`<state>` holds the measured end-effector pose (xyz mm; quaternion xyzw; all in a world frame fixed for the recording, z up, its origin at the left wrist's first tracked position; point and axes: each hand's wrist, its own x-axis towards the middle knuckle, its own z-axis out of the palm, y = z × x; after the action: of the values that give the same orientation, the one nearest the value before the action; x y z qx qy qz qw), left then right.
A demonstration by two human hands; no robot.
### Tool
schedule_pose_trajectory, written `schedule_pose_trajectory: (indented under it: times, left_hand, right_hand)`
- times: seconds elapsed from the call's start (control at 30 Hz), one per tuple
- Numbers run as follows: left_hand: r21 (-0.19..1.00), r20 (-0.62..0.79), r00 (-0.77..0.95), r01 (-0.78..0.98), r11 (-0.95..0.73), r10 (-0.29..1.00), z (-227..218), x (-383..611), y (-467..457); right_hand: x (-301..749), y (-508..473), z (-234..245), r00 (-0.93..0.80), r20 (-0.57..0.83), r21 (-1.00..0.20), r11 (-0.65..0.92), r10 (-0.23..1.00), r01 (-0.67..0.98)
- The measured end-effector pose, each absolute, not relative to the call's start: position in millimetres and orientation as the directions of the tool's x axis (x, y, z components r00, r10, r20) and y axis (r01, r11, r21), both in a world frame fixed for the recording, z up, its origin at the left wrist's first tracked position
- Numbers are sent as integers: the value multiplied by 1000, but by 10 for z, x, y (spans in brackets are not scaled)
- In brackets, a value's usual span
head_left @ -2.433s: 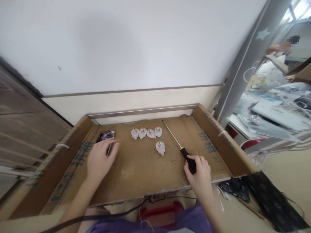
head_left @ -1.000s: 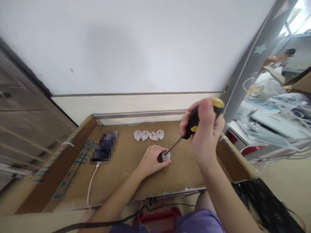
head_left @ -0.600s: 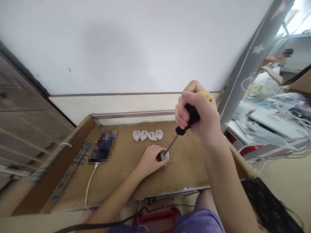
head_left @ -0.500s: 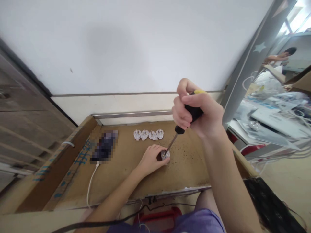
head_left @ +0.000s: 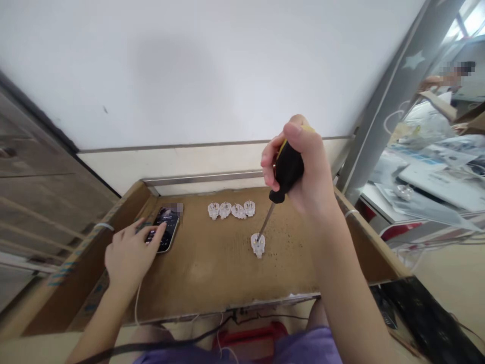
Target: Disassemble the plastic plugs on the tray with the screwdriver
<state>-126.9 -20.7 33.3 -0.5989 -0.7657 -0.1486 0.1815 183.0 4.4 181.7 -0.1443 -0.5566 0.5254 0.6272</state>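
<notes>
My right hand point(head_left: 303, 167) is closed round the black and yellow handle of a screwdriver point(head_left: 282, 174). Its metal shaft slants down to a clear plastic plug point(head_left: 258, 245) lying alone on the cardboard tray floor point(head_left: 212, 268). My left hand point(head_left: 131, 253) rests at the left of the tray, fingers spread, with fingertips touching the screen of a phone point(head_left: 163, 228). A row of several more clear plugs point(head_left: 231, 209) lies near the tray's back wall.
The tray has raised cardboard walls, left point(head_left: 76, 263) and right point(head_left: 364, 237). A white cable point(head_left: 137, 298) runs from the phone over the front edge. A grey metal post point(head_left: 382, 96) stands at the right, with a cluttered bench point(head_left: 428, 177) behind it. Another person point(head_left: 447, 78) is far off.
My left hand has let go of the lone plug and moved left to the phone. The right hand still keeps the screwdriver tip on the plug, handle shifted slightly left.
</notes>
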Motion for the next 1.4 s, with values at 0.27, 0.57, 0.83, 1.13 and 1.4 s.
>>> schedule_pose_trajectory:
  times: [0.27, 0.57, 0.83, 1.13, 1.4]
  left_hand:
    - [237, 522, -215, 966, 102, 825, 153, -1127, -6]
    - [427, 384, 473, 671, -606, 793, 188, 258, 43]
    - [500, 353, 504, 610, -614, 788, -146, 449, 45]
    - [540, 330, 472, 616, -573, 818, -119, 433, 29]
    - [525, 332, 478, 622, -580, 813, -109, 484, 12]
  right_hand:
    - [1781, 6, 1824, -161, 531, -786, 413, 832, -460]
    - [1664, 41, 1837, -8, 518, -807, 486, 855, -337]
    - [1837, 40, 1856, -273, 530, -794, 357, 803, -492]
    - [1968, 4, 2081, -235, 608, -702, 652, 758, 286]
    - [2111, -208, 2344, -477, 429, -619, 635, 767, 463]
